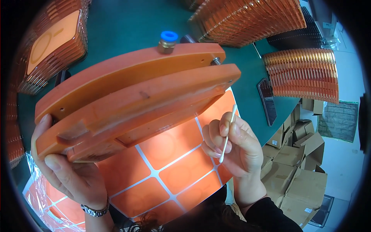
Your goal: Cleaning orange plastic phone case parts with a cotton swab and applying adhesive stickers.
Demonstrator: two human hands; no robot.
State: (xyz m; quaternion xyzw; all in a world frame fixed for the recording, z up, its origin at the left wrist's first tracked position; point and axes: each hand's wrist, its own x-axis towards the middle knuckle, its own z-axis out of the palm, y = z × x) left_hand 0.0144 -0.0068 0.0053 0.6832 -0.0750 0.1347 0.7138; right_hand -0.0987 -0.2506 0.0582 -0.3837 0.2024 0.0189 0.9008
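Note:
My left hand, with a metal watch at its wrist, grips the near left end of an orange two-plate fixture. The fixture is tilted up off the table, its two thick plates parted by a gap with a spring screw at the right end. A blue-ringed brass air fitting stands on its far edge. Between the thumb and fingers of my right hand is a white cotton swab, held nearly upright just right of the fixture and apart from it. Beneath both lies a sheet of orange rounded-square stickers.
Stacks of orange-edged trays stand at the far left, far middle and right of the green table. A dark phone lies near the right edge. Cardboard boxes sit below on the right; clear plastic film lies at left.

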